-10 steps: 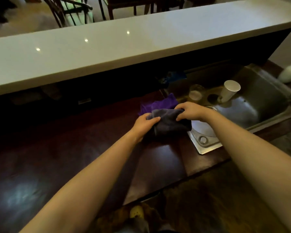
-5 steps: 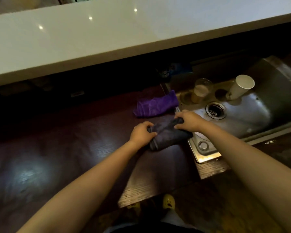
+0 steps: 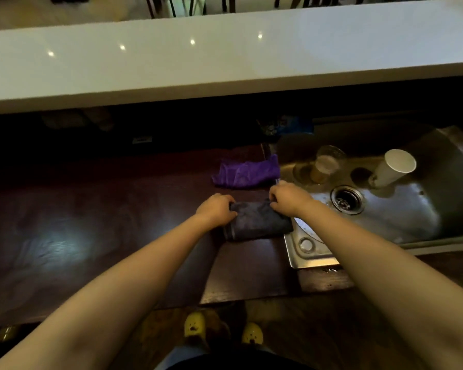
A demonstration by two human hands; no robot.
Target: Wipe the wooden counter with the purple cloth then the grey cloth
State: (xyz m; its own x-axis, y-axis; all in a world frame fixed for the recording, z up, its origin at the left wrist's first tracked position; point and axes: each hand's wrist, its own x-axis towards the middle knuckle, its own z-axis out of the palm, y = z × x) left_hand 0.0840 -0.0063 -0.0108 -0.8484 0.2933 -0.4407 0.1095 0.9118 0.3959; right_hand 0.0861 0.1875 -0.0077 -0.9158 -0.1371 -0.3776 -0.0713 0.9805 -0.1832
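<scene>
Glossy dark wooden counter [image 3: 96, 236], both hands' fingers [image 3: 231, 208] gripping folded fuzzy grey cloth [image 3: 257, 222]

no legible text or labels anywhere

A home kitchen: steel sink [image 3: 401, 222], wooden counter [image 3: 104, 222], white bar top [image 3: 225, 57].

Left hand [image 3: 216, 210], right hand [image 3: 288, 197] apparently clenched, arms extended.
</scene>
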